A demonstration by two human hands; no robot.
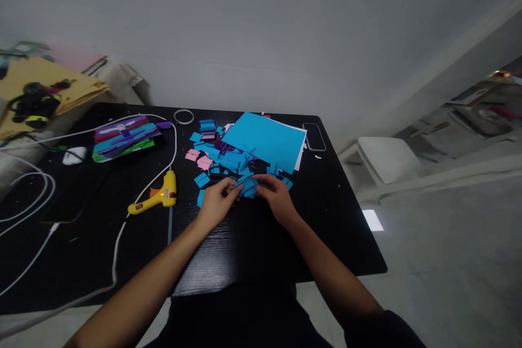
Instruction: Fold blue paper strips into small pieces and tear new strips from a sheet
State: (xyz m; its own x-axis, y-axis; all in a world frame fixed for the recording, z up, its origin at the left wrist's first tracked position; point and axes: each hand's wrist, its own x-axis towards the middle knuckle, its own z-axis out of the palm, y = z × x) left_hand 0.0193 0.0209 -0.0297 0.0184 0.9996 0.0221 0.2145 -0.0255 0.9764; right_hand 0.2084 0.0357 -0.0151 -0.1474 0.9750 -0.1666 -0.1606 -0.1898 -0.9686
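Between my two hands is a small piece of blue paper (247, 187), pinched at its left edge by my left hand (220, 198) and at its right edge by my right hand (277, 196). Just behind it lies a loose heap of blue paper pieces (232, 159), several with a crease or slit across them. Pink paper pieces (204, 162) and some purple ones sit at the heap's left and back. A large blue sheet (269, 138) rests on a white sheet behind my right hand. My fingertips partly hide the held piece.
A yellow glue gun (165, 193) with its white cord lies left of my hands. Stacked coloured paper (124, 138), a roll of tape (184, 116), a white charger-like object (74, 155) and a phone (314, 137) are on the black table (326, 228). A white stool (385, 160) stands to the right.
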